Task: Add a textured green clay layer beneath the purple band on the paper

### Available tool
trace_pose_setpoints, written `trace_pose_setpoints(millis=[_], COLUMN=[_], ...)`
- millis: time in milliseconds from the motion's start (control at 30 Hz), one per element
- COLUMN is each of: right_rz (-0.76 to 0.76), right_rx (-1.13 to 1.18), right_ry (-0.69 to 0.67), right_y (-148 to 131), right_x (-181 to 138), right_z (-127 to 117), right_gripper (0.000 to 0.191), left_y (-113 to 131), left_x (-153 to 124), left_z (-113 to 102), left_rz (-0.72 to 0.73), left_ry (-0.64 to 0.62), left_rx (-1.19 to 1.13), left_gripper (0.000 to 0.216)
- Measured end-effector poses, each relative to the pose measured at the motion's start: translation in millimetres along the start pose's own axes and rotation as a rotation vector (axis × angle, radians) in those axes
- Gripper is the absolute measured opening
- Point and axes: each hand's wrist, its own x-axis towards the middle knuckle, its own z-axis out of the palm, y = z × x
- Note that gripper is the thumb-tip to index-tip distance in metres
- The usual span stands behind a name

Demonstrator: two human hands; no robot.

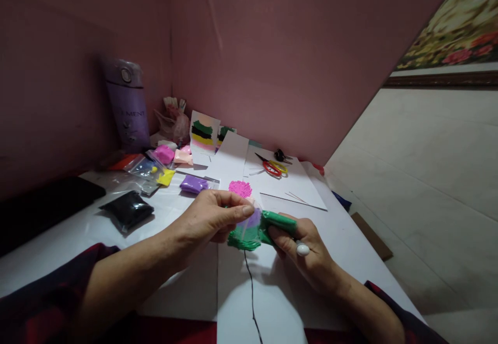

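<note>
My left hand (212, 218) and my right hand (307, 253) meet over a white sheet (268, 292) at the table's front. The right hand's fingers are wrapped round a lump of green clay (278, 223). The left hand's thumb and fingers are pinched together on the edge of a green clay patch (243, 238) spread on the sheet. A pink textured clay patch (240, 188) lies just beyond it, and a purple bit shows between them. A thin black line (251, 292) runs down the sheet toward me. A white ring sits on a right finger.
Bags of coloured clay lie at the left: black (127, 209), purple (193, 183), yellow (166, 177), pink (164, 154). A purple flask (128, 105) stands in the corner. Red and yellow scissors (274, 167) rest on white sheets behind. A pink wall rises at the back; the floor drops away right.
</note>
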Motion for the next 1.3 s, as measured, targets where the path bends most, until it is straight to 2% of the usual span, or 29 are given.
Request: trace_pose_setpoints(millis=[167,667,900,1300], right_rz=[-0.032,-0.025,-0.029,-0.036], right_rx=[0.007,-0.03,-0.037,-0.025], right_ry=[0.032,0.005,-0.009,-0.016], right_y=[0.5,-0.4,-1.2,-0.4], right_x=[0.7,0.8,-0.2,0.1], right_z=[1.8,0.5,1.4,0.6], right_gripper=[0.03,0.033,0.028,0.025], left_y=[1.7,3.6,5.2,5.2], left_x=[-0.1,1.1,1.5,-0.6], left_z=[0.9,2.8,2.9,6.5], left_rz=[-0.018,-0.034,-0.045,0.007], left_ry=[0.014,0.038,0.036,0.053], left_rx=[0.01,0.041,0.027,0.093], left_gripper=[0.033,0.035,0.04,0.026])
